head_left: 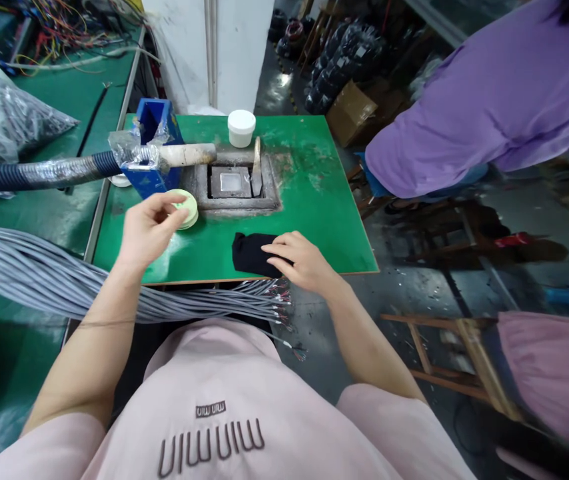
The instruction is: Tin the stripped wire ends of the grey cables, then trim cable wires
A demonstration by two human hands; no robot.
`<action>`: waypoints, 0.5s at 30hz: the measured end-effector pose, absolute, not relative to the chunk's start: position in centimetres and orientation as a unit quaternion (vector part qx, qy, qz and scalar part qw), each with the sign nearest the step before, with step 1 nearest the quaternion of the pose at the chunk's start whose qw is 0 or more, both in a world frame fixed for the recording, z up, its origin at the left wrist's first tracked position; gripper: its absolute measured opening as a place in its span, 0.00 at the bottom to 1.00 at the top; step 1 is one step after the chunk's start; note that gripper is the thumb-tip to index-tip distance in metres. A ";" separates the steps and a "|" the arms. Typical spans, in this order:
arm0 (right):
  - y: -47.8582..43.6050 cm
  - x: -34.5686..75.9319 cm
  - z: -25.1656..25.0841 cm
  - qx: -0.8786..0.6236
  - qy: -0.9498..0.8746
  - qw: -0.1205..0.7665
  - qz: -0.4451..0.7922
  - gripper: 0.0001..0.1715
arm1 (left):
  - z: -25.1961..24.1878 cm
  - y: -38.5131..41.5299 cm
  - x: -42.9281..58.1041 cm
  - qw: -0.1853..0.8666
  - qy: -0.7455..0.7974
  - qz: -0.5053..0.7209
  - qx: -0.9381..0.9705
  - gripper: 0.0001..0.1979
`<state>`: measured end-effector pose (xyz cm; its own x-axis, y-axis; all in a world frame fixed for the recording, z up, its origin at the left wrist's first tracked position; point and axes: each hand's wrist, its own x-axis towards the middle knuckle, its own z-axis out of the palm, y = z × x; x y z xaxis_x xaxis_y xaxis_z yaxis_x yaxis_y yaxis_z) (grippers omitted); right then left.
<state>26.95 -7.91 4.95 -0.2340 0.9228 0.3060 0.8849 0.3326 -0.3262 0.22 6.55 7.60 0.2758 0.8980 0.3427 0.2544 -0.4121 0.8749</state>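
My left hand hovers over the small green table, its fingertips pinched at the edge of a round pale-green tin. My right hand lies on a black cloth near the table's front edge, fingers stretched out flat over it. A bundle of grey wires with stripped coloured ends runs from the left across my lap, just below the table edge.
A metal solder pot is sunk in the table, with a white jar behind it and a blue bracket holding a dark hose. A person in purple bends over at right. Wooden stools stand on the floor.
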 end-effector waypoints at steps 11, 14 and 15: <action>-4.2 26.6 4.6 -0.631 -0.766 0.115 0.029 0.19 | 5.1 7.6 -5.5 0.342 0.493 0.521 0.607 0.13; -4.1 26.0 4.4 -0.615 -0.772 0.142 0.076 0.07 | 4.8 7.8 -5.7 0.330 0.491 0.514 0.621 0.17; -4.3 25.8 4.6 -0.615 -0.767 0.171 0.063 0.06 | 4.6 7.9 -5.6 0.327 0.490 0.505 0.631 0.19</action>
